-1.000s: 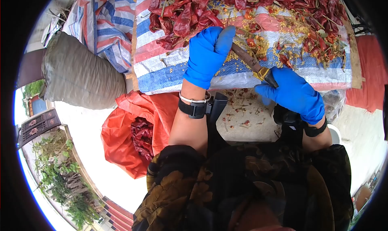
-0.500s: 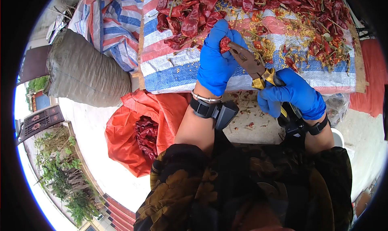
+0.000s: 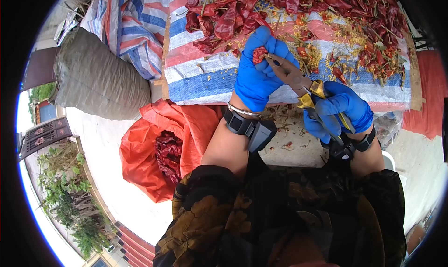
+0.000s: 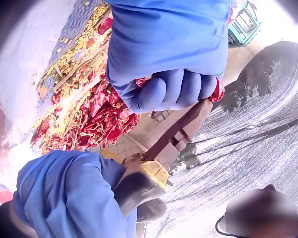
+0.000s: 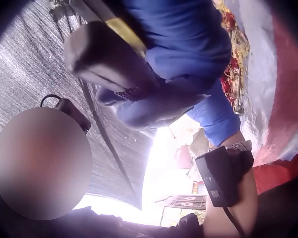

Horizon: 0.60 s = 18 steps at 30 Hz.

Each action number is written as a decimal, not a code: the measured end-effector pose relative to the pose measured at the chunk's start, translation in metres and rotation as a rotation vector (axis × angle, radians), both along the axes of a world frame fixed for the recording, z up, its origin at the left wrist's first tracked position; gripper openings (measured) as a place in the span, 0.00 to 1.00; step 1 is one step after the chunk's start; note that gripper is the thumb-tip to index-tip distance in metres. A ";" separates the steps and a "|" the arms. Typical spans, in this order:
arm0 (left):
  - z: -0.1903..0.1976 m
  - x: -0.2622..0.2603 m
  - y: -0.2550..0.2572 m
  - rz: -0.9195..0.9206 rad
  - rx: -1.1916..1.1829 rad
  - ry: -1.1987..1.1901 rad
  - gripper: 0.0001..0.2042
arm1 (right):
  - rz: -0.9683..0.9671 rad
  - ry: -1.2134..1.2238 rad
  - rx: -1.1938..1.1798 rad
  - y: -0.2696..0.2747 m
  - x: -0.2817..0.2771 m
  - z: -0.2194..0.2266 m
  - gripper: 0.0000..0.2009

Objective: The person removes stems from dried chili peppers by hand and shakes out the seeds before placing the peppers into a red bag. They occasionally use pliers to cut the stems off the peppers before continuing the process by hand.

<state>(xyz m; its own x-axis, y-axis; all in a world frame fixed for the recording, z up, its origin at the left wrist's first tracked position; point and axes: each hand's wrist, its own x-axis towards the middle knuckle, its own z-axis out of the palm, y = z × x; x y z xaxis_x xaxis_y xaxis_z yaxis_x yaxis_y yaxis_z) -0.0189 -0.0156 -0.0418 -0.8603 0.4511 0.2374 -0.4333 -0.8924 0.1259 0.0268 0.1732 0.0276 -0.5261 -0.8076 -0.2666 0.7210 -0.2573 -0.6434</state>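
Note:
My blue-gloved left hand (image 3: 261, 78) curls its fingers round a dried red chili (image 3: 259, 55), whose wrinkled end pokes out beside the thumb; the rest is hidden in the fist. In my right hand (image 3: 345, 106), also gloved in blue, I hold rusty pliers (image 3: 290, 74) with yellow and black handles. The plier tips sit right at the chili's exposed end. From the left wrist view, the fist shows from its fingertip side, a bit of red chili (image 4: 218, 90) sticking out by the metal.
A heap of dried chilies (image 3: 228, 19) with scattered seeds and stems covers the striped sheet (image 3: 186, 89) ahead. An orange-red bag (image 3: 140, 159) of chilies stands below left, beside a stuffed grey sack (image 3: 98, 80). Red cloth (image 3: 427, 89) hangs at the right.
My left hand has turned over, bringing the chili's end into sight, and shifted right. The pliers, earlier partly behind that hand, now show their whole head, with the handles spread apart.

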 end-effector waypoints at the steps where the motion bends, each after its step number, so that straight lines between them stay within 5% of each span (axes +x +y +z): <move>1: 0.008 -0.002 -0.001 0.096 -0.219 0.065 0.15 | 0.002 0.001 0.001 0.000 0.000 0.003 0.20; 5: 0.032 0.001 -0.009 0.065 -0.240 -0.143 0.21 | -0.082 0.102 0.166 0.012 -0.001 0.018 0.18; 8: 0.029 -0.010 -0.022 0.088 0.030 0.085 0.24 | -0.347 0.258 0.231 0.028 -0.004 0.036 0.17; 14: 0.041 -0.006 -0.013 0.275 -0.365 -0.003 0.26 | -0.701 0.623 0.704 0.053 -0.021 0.044 0.13; 18: 0.037 -0.006 -0.009 0.308 -0.435 0.024 0.27 | -0.662 0.712 0.783 0.066 -0.027 0.044 0.14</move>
<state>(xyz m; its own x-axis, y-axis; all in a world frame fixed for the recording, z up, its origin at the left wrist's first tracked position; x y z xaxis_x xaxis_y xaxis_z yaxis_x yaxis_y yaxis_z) -0.0252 -0.0246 -0.0045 -0.9651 0.2397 0.1058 -0.1520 -0.8410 0.5192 -0.0002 0.2395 0.0712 -0.9953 -0.0854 -0.0447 0.0278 0.1906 -0.9813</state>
